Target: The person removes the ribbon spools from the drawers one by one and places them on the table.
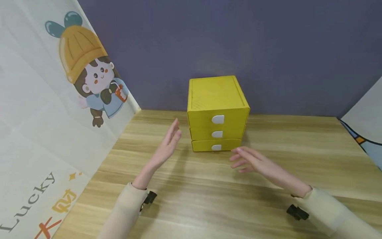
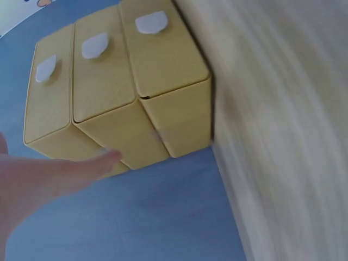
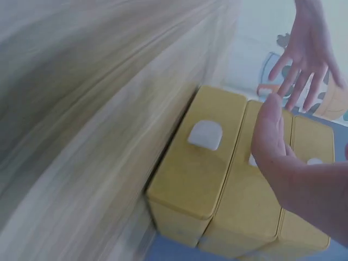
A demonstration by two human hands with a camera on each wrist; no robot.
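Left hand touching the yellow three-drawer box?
Apart: the head view shows a strip of wooden tabletop between the left hand and the yellow three-drawer box.

In the middle of the frame, a drawer box (image 1: 218,93) is showing me plain bright yellow, its drawer tabs (image 1: 217,134) standing out white. Behind it, the backdrop (image 1: 283,49) is looking dark slate blue; below, the tabletop (image 1: 197,205) is wearing streaky tan-and-brown wood grain. At upper left, a white panel (image 1: 24,99) is carrying a cartoon figure (image 1: 99,76) in mustard, teal and pale blue; at lower left it's displaying grey, orange and red lettering (image 1: 64,201). Toward the bottom, the sleeves (image 1: 332,212) are showing plain cream.
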